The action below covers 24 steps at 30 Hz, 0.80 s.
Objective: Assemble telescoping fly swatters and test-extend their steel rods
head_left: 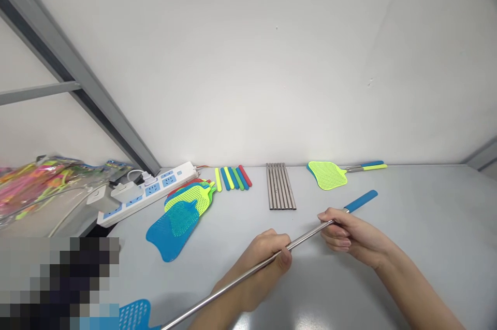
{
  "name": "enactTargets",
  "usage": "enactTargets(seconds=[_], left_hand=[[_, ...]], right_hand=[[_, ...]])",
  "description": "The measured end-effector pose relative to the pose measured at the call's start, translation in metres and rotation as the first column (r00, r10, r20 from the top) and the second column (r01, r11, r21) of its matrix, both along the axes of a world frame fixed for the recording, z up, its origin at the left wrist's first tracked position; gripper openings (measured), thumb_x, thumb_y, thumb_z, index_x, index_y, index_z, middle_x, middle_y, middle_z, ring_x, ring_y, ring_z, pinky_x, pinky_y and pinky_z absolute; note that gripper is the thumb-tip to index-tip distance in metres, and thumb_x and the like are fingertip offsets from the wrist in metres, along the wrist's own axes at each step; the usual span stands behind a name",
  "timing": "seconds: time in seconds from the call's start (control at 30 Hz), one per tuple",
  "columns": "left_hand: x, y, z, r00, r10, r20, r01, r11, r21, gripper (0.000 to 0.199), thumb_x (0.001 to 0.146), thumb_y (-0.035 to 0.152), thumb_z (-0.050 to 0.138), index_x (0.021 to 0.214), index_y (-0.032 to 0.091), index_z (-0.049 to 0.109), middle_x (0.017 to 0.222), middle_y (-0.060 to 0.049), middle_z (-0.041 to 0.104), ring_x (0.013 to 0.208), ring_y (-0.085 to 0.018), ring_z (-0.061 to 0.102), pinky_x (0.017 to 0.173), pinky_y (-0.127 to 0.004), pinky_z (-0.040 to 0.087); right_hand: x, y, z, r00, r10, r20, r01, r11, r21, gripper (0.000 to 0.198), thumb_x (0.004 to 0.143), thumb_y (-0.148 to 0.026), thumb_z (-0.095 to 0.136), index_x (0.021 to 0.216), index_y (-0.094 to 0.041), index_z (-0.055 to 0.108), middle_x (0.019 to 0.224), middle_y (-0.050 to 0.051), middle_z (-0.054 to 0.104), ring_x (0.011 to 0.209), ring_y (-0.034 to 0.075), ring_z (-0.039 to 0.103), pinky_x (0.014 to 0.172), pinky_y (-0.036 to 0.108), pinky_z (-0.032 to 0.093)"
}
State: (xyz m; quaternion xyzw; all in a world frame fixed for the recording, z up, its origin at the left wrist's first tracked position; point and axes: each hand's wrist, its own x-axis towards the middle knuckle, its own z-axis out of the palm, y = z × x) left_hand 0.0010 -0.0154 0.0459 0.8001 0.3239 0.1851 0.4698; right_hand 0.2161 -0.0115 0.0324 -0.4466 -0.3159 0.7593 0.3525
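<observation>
A fly swatter (233,284) with a long metal rod is held slantwise over the table. Its blue mesh head (135,314) is at the lower left, partly hidden by blurred blocks, and its blue handle (361,201) points up to the right. My left hand (267,262) is closed around the middle of the rod. My right hand (341,231) grips the rod just below the blue handle, thumb and fingers pressed together. Beyond the hands lie several bare metal tubes (281,187) side by side.
Loose swatter heads (173,231) overlap at the left, beside a power strip (151,192) with plugs. Coloured handles (233,178) lie in a row near the wall. Swatters with a yellow-green head on top (328,174) lie at the back right. Plastic-wrapped items (46,180) are far left.
</observation>
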Motion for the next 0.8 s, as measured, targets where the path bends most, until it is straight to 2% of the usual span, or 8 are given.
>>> enactTargets(seconds=[0.37, 0.6, 0.8], left_hand=[[0.005, -0.002, -0.006, 0.997, 0.045, 0.068, -0.045, 0.999, 0.003, 0.041, 0.084, 0.045, 0.017, 0.057, 0.018, 0.033, 0.057, 0.001, 0.039, 0.063, -0.013, 0.035, 0.059, -0.024, 0.030], [0.007, -0.004, -0.013, 0.979, 0.150, 0.137, -0.140, 0.987, -0.083, 0.043, 0.084, 0.044, 0.022, 0.053, 0.017, 0.034, 0.053, 0.002, 0.036, 0.056, -0.011, 0.034, 0.054, -0.023, 0.027], [0.004, 0.001, -0.017, 0.926, 0.278, 0.255, -0.225, 0.950, -0.216, 0.042, 0.083, 0.041, 0.030, 0.051, 0.016, 0.041, 0.047, 0.002, 0.040, 0.051, -0.010, 0.037, 0.053, -0.023, 0.029]], right_hand=[[0.018, 0.004, -0.004, 0.998, -0.065, -0.011, 0.064, 0.998, -0.016, 0.041, 0.072, -0.026, 0.050, 0.039, -0.019, 0.026, 0.038, -0.008, 0.016, 0.039, 0.006, 0.013, 0.042, 0.025, 0.013], [0.003, 0.005, -0.009, 0.995, -0.093, -0.043, 0.093, 0.996, -0.007, 0.042, 0.073, -0.028, 0.047, 0.039, -0.019, 0.024, 0.039, -0.007, 0.014, 0.039, 0.007, 0.014, 0.043, 0.026, 0.015], [-0.009, 0.000, -0.011, 0.985, -0.088, -0.148, 0.101, 0.992, 0.082, 0.042, 0.076, -0.029, 0.045, 0.041, -0.018, 0.026, 0.041, -0.006, 0.017, 0.041, 0.008, 0.020, 0.045, 0.026, 0.018]])
